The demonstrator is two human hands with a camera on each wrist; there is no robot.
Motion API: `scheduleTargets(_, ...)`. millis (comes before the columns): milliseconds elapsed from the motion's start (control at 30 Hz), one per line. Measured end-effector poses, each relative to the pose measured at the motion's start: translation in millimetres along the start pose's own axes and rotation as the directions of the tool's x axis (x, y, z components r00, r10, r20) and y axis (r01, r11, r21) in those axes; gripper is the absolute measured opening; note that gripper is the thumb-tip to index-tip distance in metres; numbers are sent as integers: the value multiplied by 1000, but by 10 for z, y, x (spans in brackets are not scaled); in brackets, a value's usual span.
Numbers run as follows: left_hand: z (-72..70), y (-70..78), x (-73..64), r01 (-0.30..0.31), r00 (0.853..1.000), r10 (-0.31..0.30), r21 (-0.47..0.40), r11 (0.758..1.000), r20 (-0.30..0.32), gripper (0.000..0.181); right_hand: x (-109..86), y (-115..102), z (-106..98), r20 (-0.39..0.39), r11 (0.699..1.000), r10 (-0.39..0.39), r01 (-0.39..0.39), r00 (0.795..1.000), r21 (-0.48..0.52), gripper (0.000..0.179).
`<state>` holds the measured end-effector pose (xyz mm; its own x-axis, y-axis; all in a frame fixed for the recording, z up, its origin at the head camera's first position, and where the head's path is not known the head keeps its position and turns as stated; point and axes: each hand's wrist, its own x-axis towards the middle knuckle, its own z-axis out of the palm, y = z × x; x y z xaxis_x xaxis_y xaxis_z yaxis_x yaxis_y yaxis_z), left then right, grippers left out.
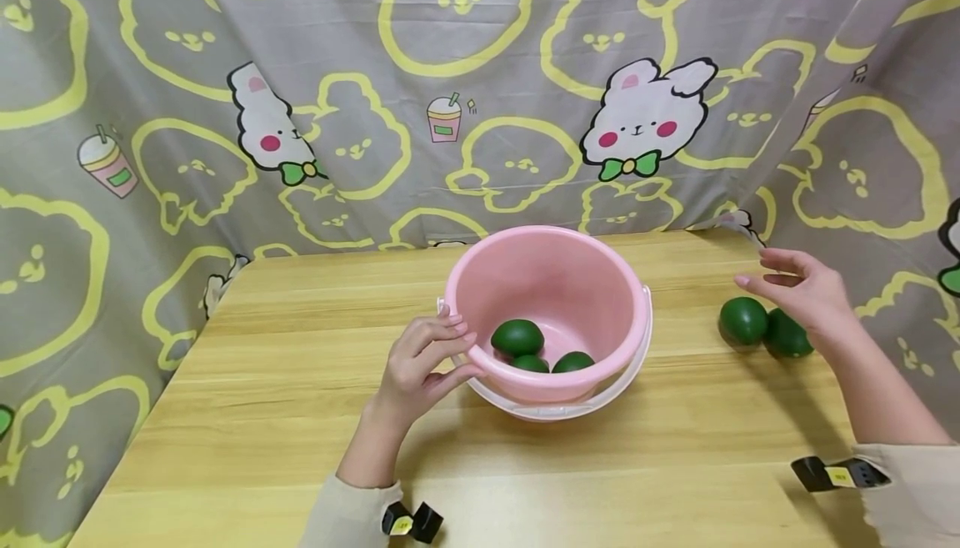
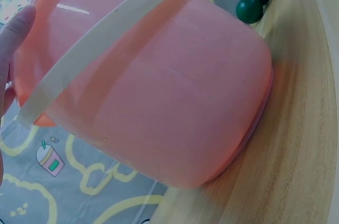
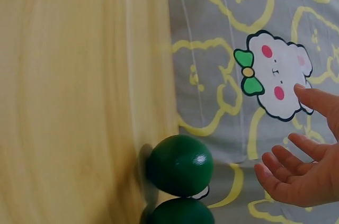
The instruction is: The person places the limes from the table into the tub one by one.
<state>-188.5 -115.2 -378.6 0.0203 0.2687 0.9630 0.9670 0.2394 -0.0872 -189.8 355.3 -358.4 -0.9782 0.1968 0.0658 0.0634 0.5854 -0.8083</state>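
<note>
A pink plastic bucket [image 1: 540, 252] with a white handle [image 1: 558, 410] stands upright on the table. Inside it lie three smooth, dark green oval fruits [image 1: 517, 337]. My left hand [image 1: 420, 364] holds the bucket's rim at its left side, thumb and fingers at the edge; the left wrist view shows the bucket's outer wall [image 2: 169, 86] close up. To the right, two more green fruits [image 1: 743, 320] lie side by side on the table. My right hand [image 1: 813, 294] hovers just above and beside them, fingers loosely bent and holding nothing. The right wrist view shows a gap between that hand and the nearer fruit [image 3: 180, 166].
The light wooden table [image 1: 300, 414] carries the bucket and the loose fruits. A grey curtain [image 1: 337, 56] with yellow cartoon outlines hangs behind the table and along its sides. The bucket's handle is lowered toward the near side.
</note>
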Motion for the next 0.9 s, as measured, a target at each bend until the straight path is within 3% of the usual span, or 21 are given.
scheduleTargets(333,-4,-1,1,2,1000,-2,4,1000,6,34,28,148,11,38,998,49,-47,998,-51,78)
scheduleTargets(467,-4,-4,3,4,1000,-4,4,1000,6,34,46,190,13,75,994,61,-54,995,-98,81)
scheduleTargets(900,-6,4,9,4,1000,-4,6,1000,4,34,63,236,81,184,991,74,-53,980,-119,83)
